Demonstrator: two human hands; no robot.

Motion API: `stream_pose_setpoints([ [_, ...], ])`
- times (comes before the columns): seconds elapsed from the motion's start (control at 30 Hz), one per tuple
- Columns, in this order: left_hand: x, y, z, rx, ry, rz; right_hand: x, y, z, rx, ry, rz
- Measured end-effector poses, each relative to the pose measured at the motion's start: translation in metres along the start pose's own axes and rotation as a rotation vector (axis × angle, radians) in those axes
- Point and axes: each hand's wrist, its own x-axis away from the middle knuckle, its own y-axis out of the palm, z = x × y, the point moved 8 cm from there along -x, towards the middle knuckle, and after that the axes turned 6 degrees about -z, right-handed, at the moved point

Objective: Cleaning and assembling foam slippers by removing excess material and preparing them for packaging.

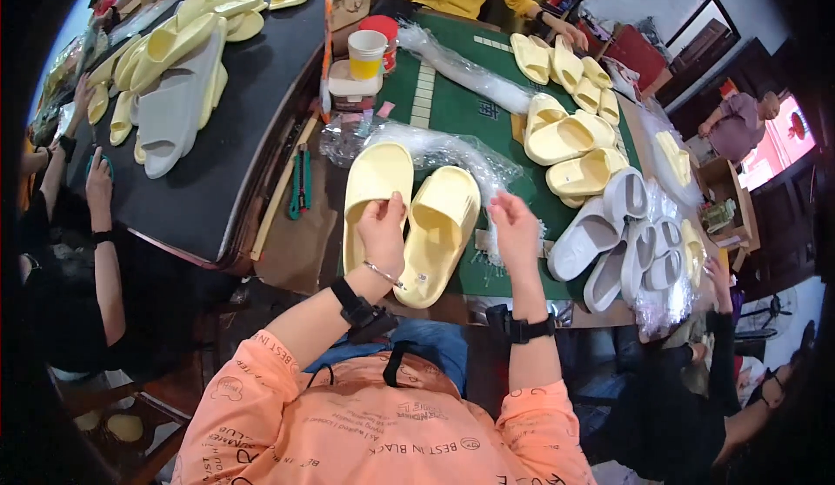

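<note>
My left hand (383,240) is closed on the inner edge of a pale yellow slide sandal (379,169). A matching pale yellow slide sandal (445,215) lies right beside it, toe pointing away, with a small mark on its heel. My right hand (515,228) is raised to the right of the pair, its fingers curled together. Thin white plastic strands (492,254) show just by those fingers; whether they are held I cannot tell. Behind the sandals, clear plastic bags (435,143) lie bunched on the green table top (532,202).
Grey slides (584,240) and more yellow slides (570,137) cover the table's right side. To the left lie a green utility knife (300,182), a yellow-and-white cup (366,53) and a tub (352,86). Other people work around; a black table (226,137) holds piled slides.
</note>
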Motion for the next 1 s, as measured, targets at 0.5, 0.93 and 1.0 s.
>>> stream_pose_setpoints([
  [0.5,0.022,0.014,0.023,-0.634,0.233,-0.147,0.051,-0.077,0.033,0.290,0.120,0.174],
  [0.93,0.048,0.164,-0.026,-1.317,0.382,-0.912,0.026,-0.043,-0.015,0.000,-0.032,0.149],
  [1.0,0.039,0.165,-0.038,-1.285,0.436,-0.930,0.033,-0.051,-0.033,0.028,-0.052,0.154],
])
